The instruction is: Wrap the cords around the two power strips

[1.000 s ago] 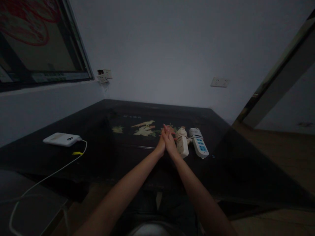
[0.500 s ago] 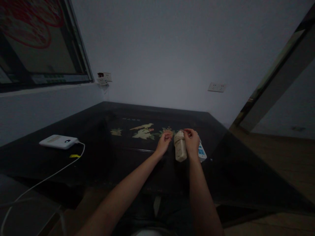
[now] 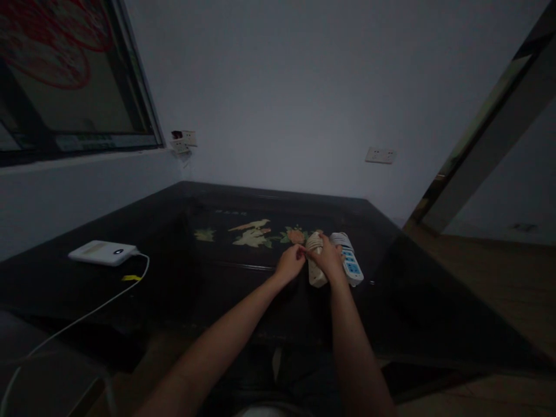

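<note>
A cream power strip [image 3: 317, 279] lies on the dark table with its cord [image 3: 314, 241] wound round its far end. My right hand [image 3: 330, 260] lies over the strip from the right, fingers curled on the wound cord and thumb stretched to the left. At the strip's left side my left hand [image 3: 292, 263] is closed in a pinch, its fingertips meeting the right thumb. Whatever sits between those fingertips is too small to make out. Just right of my right hand is a white power strip [image 3: 353, 269] with blue socket faces, its pale cord bundled at the far end.
A white power bank [image 3: 102, 252] with a white cable [image 3: 87, 313] lies on the left of the table [image 3: 226, 301], beside a yellow tag [image 3: 131, 278]. Wall sockets [image 3: 380, 155] are behind the table, and a window [image 3: 78, 75] is at the left.
My right hand has shifted left across the cream strip, uncovering more of the white one. My left hand has moved slightly right and down, so the fingers of both hands now meet.
</note>
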Demonstrator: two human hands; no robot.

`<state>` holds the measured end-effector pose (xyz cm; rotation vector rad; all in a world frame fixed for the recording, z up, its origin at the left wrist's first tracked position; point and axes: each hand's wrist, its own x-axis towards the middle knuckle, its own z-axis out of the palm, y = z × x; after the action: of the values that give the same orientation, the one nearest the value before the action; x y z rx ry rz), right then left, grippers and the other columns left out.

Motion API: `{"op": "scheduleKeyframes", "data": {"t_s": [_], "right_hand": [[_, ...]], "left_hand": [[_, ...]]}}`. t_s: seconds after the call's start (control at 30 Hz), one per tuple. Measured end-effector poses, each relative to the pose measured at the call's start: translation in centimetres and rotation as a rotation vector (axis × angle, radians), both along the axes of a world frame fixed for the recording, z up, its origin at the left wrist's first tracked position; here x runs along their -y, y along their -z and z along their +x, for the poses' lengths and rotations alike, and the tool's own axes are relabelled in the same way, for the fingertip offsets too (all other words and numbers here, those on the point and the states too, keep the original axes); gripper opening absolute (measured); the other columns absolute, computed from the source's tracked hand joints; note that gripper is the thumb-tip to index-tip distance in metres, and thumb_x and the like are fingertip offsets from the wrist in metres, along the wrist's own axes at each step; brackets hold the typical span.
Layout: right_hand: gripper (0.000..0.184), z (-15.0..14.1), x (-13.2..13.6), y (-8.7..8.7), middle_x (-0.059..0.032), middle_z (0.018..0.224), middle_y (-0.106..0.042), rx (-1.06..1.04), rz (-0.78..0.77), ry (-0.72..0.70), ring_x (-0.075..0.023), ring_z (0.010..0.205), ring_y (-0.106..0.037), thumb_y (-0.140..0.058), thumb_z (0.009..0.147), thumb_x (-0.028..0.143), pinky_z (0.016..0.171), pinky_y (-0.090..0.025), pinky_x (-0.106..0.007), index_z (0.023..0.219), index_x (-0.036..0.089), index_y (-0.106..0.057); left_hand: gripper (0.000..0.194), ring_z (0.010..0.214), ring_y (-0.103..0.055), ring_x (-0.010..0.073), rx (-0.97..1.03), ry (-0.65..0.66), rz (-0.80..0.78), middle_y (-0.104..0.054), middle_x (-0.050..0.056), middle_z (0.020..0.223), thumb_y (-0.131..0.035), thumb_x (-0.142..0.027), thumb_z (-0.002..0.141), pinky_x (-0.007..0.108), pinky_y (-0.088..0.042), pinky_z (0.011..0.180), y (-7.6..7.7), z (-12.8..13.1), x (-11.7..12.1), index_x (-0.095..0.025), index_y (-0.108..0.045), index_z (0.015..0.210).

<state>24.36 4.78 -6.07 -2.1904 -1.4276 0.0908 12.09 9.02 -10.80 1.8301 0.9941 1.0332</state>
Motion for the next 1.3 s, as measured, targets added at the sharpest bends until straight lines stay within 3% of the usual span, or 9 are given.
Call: {"op": "scheduleKeyframes", "data": {"t_s": [0.2, 0.5, 0.7, 0.83, 0.97, 1.07, 1.13, 1.23, 1.3], "right_hand": [[0.059, -1.1, -0.1, 0.0, -0.0119, 0.120, -0.056, 0.041, 0.057, -0.053, -0.0347, 0.111, -0.041, -0.060, 0.075, 0.029, 0.087, -0.033, -0.045, 0.132, 0.027, -0.047], [0.050, -2.1, -0.2, -0.1, -0.0100, 0.122, -0.057, 0.027, 0.092, -0.133, -0.0355, 0.117, -0.037, -0.056, 0.078, 0.027, 0.088, -0.034, -0.046, 0.128, 0.029, -0.052], [0.053, -1.3, -0.6, 0.4, -0.0118, 0.112, -0.060, -0.025, 0.175, -0.232, -0.0258, 0.098, -0.056, -0.058, 0.074, 0.023, 0.087, -0.040, -0.034, 0.127, 0.019, -0.054], [0.053, -0.7, -1.1, 0.9, -0.0108, 0.108, -0.062, -0.157, 0.325, -0.253, -0.0248, 0.099, -0.057, -0.058, 0.069, 0.021, 0.088, -0.042, -0.035, 0.122, 0.016, -0.057], [0.055, -0.9, -1.7, 0.7, -0.0110, 0.115, -0.061, -0.382, 0.592, -0.281, -0.0242, 0.104, -0.056, -0.058, 0.067, 0.021, 0.093, -0.042, -0.039, 0.121, 0.015, -0.055], [0.055, -1.7, -1.5, -0.1, -0.0119, 0.121, -0.058, -0.516, 0.801, -0.282, -0.0235, 0.109, -0.054, -0.057, 0.070, 0.023, 0.095, -0.042, -0.040, 0.124, 0.015, -0.051], [0.056, -2.6, -1.1, -0.7, -0.0122, 0.126, -0.054, -0.552, 0.900, -0.264, -0.0232, 0.115, -0.051, -0.055, 0.073, 0.025, 0.097, -0.041, -0.041, 0.128, 0.017, -0.047], [0.058, -4.2, -0.4, -1.1, -0.0127, 0.132, -0.048, -0.629, 0.993, -0.281, -0.0226, 0.120, -0.048, -0.055, 0.076, 0.026, 0.099, -0.040, -0.040, 0.132, 0.018, -0.042], [0.060, -5.3, -0.2, -1.1, -0.0137, 0.133, -0.047, -0.719, 1.030, -0.301, -0.0229, 0.121, -0.047, -0.058, 0.076, 0.027, 0.099, -0.041, -0.040, 0.132, 0.018, -0.041]], "left_hand": [[0.013, 0.081, -0.062, 0.0203, -0.127, -0.024, 0.034, -0.067, 0.006, 0.089, -0.052, -0.023, 0.081, 0.030, -0.045, 0.075, 0.2, -0.4, 0.1, -0.021, -0.058, 0.093], [0.020, 0.083, -0.064, 0.0227, -0.055, -0.109, -0.165, -0.069, 0.008, 0.089, -0.053, -0.036, 0.084, 0.031, -0.045, 0.077, -0.6, -0.4, -0.3, -0.020, -0.051, 0.096], [0.020, 0.084, -0.065, 0.0208, 0.003, -0.104, -0.191, -0.069, 0.006, 0.087, -0.051, -0.033, 0.086, 0.031, -0.045, 0.079, -0.5, -0.5, -0.3, -0.019, -0.051, 0.100], [0.021, 0.086, -0.065, 0.0187, 0.074, -0.088, -0.164, -0.069, 0.006, 0.091, -0.048, -0.028, 0.087, 0.030, -0.046, 0.081, -0.8, -0.5, -0.2, -0.019, -0.051, 0.106], [0.020, 0.096, -0.062, 0.0178, 0.195, -0.092, -0.197, -0.067, 0.008, 0.102, -0.051, -0.023, 0.085, 0.031, -0.043, 0.089, -1.4, -1.2, -0.6, -0.017, -0.054, 0.105], [0.020, 0.101, -0.060, 0.0197, 0.203, -0.070, -0.218, -0.068, 0.007, 0.101, -0.053, -0.034, 0.085, 0.033, -0.042, 0.093, -1.6, -2.1, -0.5, -0.017, -0.060, 0.095], [0.034, 0.101, -0.061, 0.0220, 0.235, 0.038, -0.271, -0.070, 0.008, 0.097, -0.049, -0.047, 0.085, 0.034, -0.044, 0.092, -1.5, -2.5, 0.1, -0.017, -0.064, 0.090], [0.056, 0.100, -0.063, 0.0258, 0.379, 0.236, -0.416, -0.071, 0.012, 0.095, -0.044, -0.063, 0.082, 0.038, -0.046, 0.090, -1.3, -2.7, 1.3, -0.014, -0.066, 0.095], [0.060, 0.102, -0.063, 0.0265, 0.472, 0.208, -0.404, -0.070, 0.012, 0.099, -0.048, -0.065, 0.078, 0.039, -0.046, 0.091, -1.3, -2.6, 1.9, -0.013, -0.065, 0.102]]}}
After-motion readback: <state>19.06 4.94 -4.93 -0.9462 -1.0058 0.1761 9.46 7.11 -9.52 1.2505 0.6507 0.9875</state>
